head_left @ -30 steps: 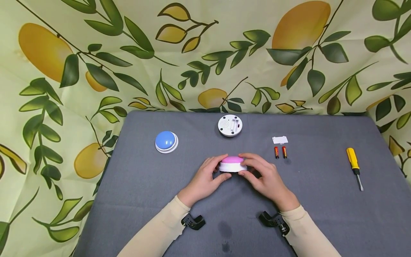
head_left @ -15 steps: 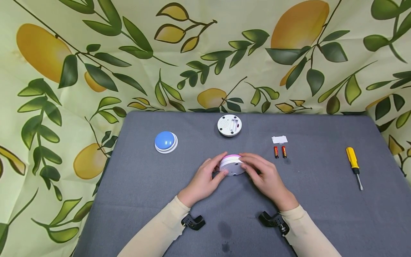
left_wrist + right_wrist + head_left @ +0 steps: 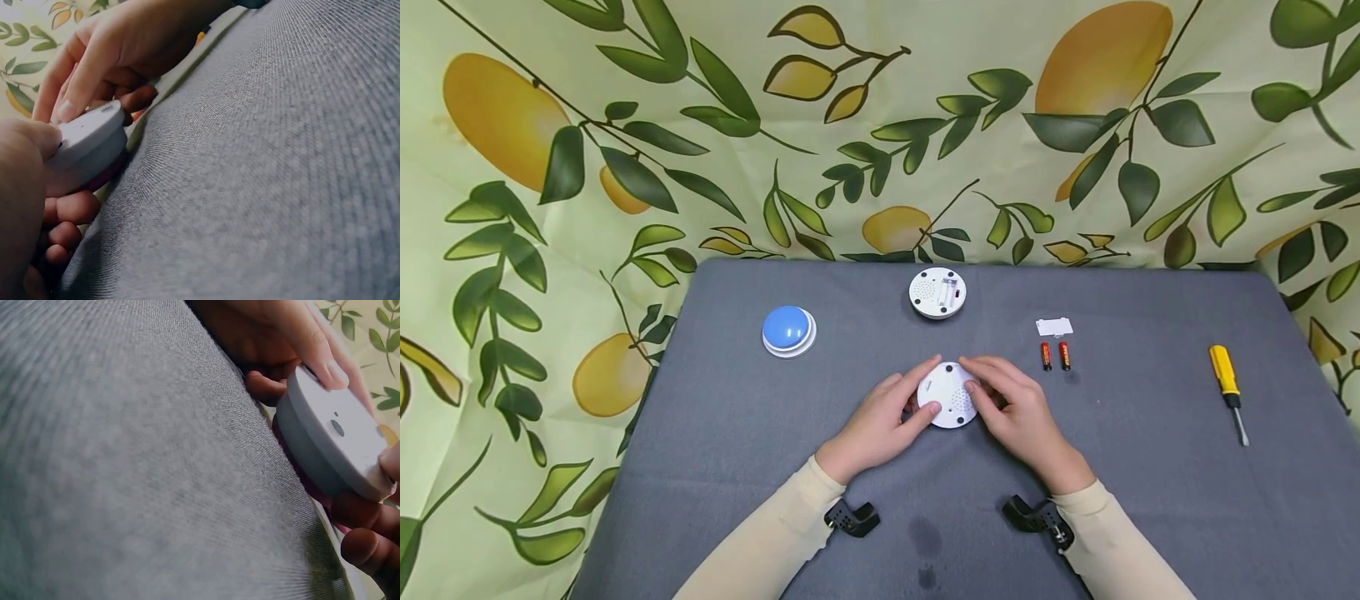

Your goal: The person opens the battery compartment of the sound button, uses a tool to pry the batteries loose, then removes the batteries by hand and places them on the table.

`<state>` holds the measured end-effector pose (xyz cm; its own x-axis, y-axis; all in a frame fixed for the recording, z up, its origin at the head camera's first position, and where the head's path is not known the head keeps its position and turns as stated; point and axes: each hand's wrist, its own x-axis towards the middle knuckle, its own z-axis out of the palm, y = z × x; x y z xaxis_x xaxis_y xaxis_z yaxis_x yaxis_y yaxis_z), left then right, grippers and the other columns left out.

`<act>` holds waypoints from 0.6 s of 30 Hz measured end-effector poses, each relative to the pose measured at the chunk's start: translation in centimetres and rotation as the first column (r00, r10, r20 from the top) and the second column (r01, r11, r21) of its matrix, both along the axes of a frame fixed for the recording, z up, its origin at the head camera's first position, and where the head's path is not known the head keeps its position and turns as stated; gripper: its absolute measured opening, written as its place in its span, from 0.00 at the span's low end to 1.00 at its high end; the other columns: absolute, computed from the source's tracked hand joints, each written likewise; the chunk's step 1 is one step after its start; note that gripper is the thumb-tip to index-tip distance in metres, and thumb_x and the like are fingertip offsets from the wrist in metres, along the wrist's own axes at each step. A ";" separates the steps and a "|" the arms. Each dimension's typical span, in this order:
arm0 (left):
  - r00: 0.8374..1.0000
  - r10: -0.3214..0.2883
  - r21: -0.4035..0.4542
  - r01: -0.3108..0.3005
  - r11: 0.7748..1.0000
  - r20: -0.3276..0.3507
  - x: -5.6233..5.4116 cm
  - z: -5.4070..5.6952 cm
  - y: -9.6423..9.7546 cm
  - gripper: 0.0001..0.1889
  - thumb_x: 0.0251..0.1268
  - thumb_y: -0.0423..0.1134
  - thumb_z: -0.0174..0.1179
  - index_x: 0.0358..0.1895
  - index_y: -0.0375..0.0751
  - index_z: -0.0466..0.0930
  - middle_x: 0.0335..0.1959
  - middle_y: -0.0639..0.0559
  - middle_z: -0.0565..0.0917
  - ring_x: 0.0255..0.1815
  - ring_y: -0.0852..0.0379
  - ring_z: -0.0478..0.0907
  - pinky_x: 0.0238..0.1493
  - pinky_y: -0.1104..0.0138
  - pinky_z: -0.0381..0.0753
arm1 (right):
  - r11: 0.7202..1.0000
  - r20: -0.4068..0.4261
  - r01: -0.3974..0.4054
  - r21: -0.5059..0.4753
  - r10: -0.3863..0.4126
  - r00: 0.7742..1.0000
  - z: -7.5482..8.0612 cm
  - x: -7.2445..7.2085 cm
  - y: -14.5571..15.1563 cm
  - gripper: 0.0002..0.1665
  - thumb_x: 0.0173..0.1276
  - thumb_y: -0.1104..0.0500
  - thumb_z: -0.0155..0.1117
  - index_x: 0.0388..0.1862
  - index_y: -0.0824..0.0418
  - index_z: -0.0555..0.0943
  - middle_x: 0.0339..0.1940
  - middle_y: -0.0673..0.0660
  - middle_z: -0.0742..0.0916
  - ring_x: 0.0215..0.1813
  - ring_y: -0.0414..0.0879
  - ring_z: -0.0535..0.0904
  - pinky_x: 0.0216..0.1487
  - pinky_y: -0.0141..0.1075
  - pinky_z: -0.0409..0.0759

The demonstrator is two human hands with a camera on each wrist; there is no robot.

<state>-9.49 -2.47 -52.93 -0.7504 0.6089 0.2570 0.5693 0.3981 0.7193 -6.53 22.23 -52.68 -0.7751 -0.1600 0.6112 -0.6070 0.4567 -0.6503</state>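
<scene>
Between both hands is a round push button (image 3: 946,392) with a white base, its underside now facing up and showing small dark feet and a dotted speaker grille. My left hand (image 3: 872,427) grips its left edge, thumb on the underside. At the right edge, my right hand (image 3: 1028,421) pinches it with thumb and fingers. The pink dome is turned down; a sliver of it shows below the white base (image 3: 325,447) in the right wrist view. In the left wrist view the base (image 3: 94,134) is tilted, held by fingers of both hands.
Behind the hands lies another white button (image 3: 937,292), upside down with its battery compartment exposed. A blue button (image 3: 787,329) stands at left. To the right are a white battery cover (image 3: 1055,327), two red batteries (image 3: 1055,356) and a yellow-handled screwdriver (image 3: 1226,383). A patterned cloth (image 3: 820,183) hangs behind.
The pink button has been flipped over in both hands, from dome up to underside up. The hands stay in nearly the same place, and the other things have not moved.
</scene>
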 end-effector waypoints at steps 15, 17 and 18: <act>0.994 0.006 -0.010 -0.005 1.000 0.111 -0.1 0.0 0.2 0.39 0.73 0.44 0.73 0.81 0.36 0.68 0.37 0.60 0.79 0.39 0.64 0.76 0.45 0.67 0.78 | 0.997 0.061 0.072 0.035 -0.074 0.995 -0.1 0.1 0.1 0.16 0.65 0.70 0.78 0.52 0.67 0.91 0.56 0.63 0.86 0.46 0.50 0.83 0.52 0.27 0.76; 0.994 0.007 0.000 -0.007 1.000 0.111 -0.1 0.0 0.2 0.38 0.73 0.44 0.74 0.79 0.35 0.69 0.38 0.59 0.80 0.40 0.63 0.76 0.47 0.66 0.78 | 0.997 0.072 0.061 0.041 -0.064 0.995 -0.2 0.1 0.1 0.20 0.64 0.69 0.79 0.56 0.68 0.90 0.57 0.65 0.84 0.46 0.50 0.82 0.52 0.29 0.75; 0.994 0.008 0.003 -0.008 1.000 0.111 -0.1 0.0 0.2 0.37 0.72 0.44 0.74 0.78 0.34 0.69 0.38 0.59 0.80 0.40 0.62 0.76 0.47 0.66 0.78 | 0.998 0.077 0.054 0.044 -0.058 0.995 -0.2 0.1 0.2 0.22 0.64 0.68 0.79 0.58 0.68 0.90 0.58 0.65 0.83 0.47 0.51 0.81 0.53 0.30 0.75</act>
<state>-9.54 -2.28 -52.91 -0.7791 0.6022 0.1743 0.4831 0.3996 0.7791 -6.42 22.38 -52.90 -0.8288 -0.1390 0.5420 -0.5278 0.5162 -0.6745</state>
